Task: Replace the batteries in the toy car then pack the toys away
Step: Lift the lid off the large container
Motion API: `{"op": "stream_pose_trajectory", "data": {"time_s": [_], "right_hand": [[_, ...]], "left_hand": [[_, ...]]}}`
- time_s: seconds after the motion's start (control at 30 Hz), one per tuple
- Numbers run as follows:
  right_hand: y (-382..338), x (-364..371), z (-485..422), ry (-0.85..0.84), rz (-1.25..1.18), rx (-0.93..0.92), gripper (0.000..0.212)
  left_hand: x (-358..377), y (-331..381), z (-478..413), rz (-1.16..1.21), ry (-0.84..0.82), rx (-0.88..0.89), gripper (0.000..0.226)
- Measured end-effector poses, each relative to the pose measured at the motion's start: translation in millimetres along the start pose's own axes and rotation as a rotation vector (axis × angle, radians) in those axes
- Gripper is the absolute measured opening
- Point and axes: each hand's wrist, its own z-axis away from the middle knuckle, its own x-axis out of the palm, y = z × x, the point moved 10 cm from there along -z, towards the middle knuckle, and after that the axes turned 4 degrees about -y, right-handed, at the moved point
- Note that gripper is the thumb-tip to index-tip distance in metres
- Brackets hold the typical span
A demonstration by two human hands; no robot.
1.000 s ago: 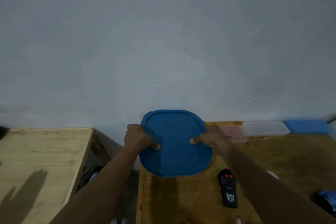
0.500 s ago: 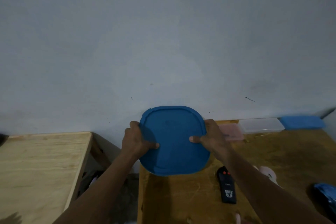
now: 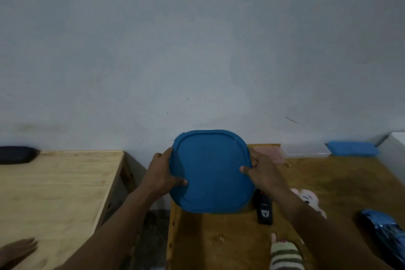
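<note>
Gripping the blue lid (image 3: 210,171) at 9 and 3 o'clock, left hand (image 3: 161,173) and right hand (image 3: 263,174) curl fingers round its rim. Loose on the counter (image 3: 350,182) toward 4 o'clock lie the remote (image 3: 264,209), plush toy (image 3: 306,199) and blue toy car (image 3: 383,230): packing likely unstarted, battery swap untellable.

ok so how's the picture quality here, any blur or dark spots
Head view: light is dim and flat, no glare; the lid, gripped by the left hand and right hand, is fairly sharp; the blue toy at the right edge is dark and smeared; the lid throws a soft shadow on the table.
</note>
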Motion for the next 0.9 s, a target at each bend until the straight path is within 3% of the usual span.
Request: {"op": "stream_pose_trajectory", "data": {"time_s": [0.5, 0.63, 0.77, 0.9], "right_hand": [[61.3, 43.7, 141.1, -0.128, 0.167, -0.022, 0.061], [75.2, 64.7, 159.4, -0.151, 0.223, -0.017, 0.065], [90.2, 80.5, 162.6, -0.155, 0.377, 0.050, 0.061], [99.5, 89.6, 161.9, -0.149, 0.512, 0.080, 0.059]], "left_hand": [[76.8, -60.5, 157.2, -0.046, -0.073, -0.185, 0.108], [93.4, -86.8, 174.9, -0.025, -0.113, -0.238, 0.113], [106.3, -96.6, 175.1, -0.021, -0.142, -0.223, 0.098], [115.7, -103.9, 170.2, -0.016, -0.156, -0.253, 0.108]]}}
